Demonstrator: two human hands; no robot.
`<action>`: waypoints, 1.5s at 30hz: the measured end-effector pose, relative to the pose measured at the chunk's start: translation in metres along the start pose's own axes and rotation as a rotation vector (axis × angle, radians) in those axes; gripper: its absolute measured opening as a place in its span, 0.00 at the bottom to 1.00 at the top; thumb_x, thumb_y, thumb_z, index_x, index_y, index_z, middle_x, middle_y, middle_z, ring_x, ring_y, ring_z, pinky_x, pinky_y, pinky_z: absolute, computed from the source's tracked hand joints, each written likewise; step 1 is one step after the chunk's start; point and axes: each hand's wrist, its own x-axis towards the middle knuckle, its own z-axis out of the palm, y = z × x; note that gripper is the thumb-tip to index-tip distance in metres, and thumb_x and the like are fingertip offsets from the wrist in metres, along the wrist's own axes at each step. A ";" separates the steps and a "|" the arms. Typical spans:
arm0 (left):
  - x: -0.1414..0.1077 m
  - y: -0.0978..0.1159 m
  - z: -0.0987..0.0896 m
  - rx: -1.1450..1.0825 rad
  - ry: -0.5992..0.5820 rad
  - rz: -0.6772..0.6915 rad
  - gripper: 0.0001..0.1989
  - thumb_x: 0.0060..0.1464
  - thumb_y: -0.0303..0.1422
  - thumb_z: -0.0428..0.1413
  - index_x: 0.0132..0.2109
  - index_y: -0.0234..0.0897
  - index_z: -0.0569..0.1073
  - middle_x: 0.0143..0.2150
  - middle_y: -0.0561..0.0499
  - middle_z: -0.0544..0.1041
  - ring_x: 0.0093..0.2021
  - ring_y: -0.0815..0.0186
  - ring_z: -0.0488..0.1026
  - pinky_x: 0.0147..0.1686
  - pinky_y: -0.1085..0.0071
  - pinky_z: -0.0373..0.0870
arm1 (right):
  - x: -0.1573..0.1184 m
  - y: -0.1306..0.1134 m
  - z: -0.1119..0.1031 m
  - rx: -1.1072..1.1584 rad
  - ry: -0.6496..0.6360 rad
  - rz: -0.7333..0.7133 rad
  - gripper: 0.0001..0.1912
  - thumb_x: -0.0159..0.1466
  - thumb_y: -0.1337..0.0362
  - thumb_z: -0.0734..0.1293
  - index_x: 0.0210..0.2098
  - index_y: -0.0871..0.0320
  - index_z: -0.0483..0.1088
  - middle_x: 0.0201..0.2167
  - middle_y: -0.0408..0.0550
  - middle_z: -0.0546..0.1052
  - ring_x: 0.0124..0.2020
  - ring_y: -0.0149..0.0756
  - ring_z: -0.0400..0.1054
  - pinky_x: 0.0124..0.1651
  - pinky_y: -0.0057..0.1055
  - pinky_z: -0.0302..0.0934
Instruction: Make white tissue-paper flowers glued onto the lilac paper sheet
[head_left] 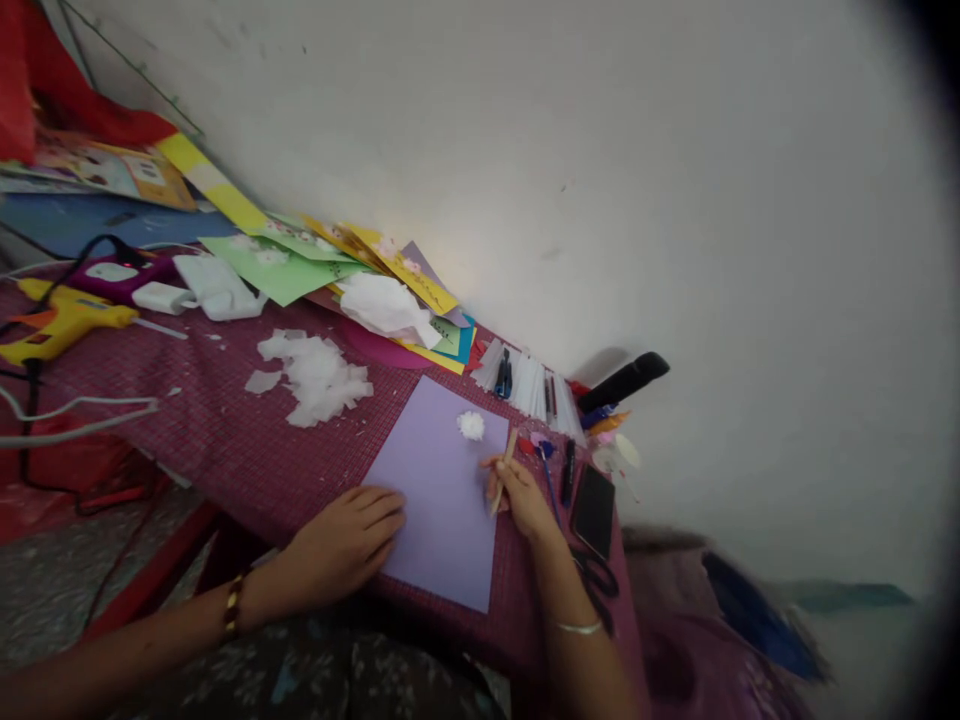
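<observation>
A purple sheet of paper [439,500] lies on the table in front of me, with a small white fluffy round piece [471,426] near its far right corner. My left hand [352,540] rests flat on the sheet's left edge, fingers stretched out and holding nothing. At the right edge, my right hand [521,495] is closed around a thin, light wooden stick [512,443], held upright at a slant. Its lower end is partly hidden by the fingers. Left of the sheet, a loose heap of white paper pieces [319,375] is spread on the cloth.
Green cards [277,270] and yellow cards lie along the wall. A yellow glue gun [71,320] with cables sits at the left. Toward the right edge are black scissors [596,575], a dark phone [594,508], a black marker [568,470] and white glue sticks [529,385].
</observation>
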 end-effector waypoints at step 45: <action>0.000 -0.005 -0.008 -0.022 -0.028 0.076 0.11 0.63 0.29 0.50 0.47 0.35 0.75 0.51 0.44 0.79 0.51 0.58 0.74 0.51 0.59 0.71 | -0.021 -0.029 0.013 -0.236 0.409 -0.412 0.11 0.69 0.58 0.59 0.37 0.55 0.70 0.27 0.43 0.71 0.27 0.33 0.65 0.34 0.31 0.59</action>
